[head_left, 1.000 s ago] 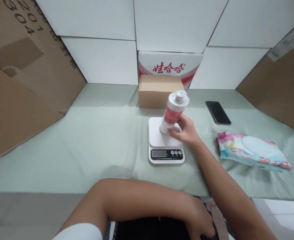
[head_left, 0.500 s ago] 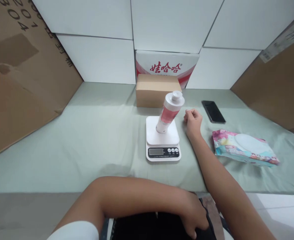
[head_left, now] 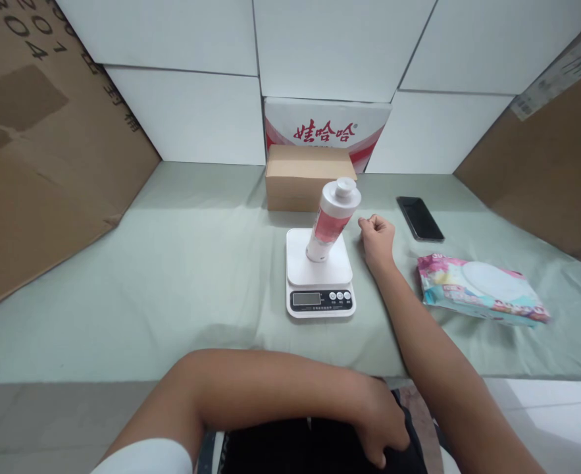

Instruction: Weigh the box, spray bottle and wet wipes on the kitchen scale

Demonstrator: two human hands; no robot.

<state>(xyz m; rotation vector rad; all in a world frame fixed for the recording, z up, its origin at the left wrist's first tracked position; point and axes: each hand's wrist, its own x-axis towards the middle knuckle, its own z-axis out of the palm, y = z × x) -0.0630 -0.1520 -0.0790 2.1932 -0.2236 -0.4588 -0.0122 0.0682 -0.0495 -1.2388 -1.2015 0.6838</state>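
Note:
A white kitchen scale (head_left: 318,279) with a dark display and three round buttons stands on the green cloth. On its platform is a white bottle (head_left: 332,220) with a pink label and a white cap, appearing to lean right in this wide view. My right hand (head_left: 378,242) rests on the cloth just right of the bottle and scale, curled into a fist and apart from both. Below the table edge, my left hand (head_left: 383,421) lies across my lap on the dark shorts (head_left: 295,447); most of its fingers are hidden.
Behind the scale sits a plain brown carton (head_left: 295,191), in front of a white and red printed box (head_left: 327,122). A black phone (head_left: 421,219) and a colourful wipes pack (head_left: 482,289) lie at right. Large cardboard sheets (head_left: 48,164) flank the table.
The whole view has shifted slightly, so things sit a little further left. Both hands, the bottle and the scale keep their places.

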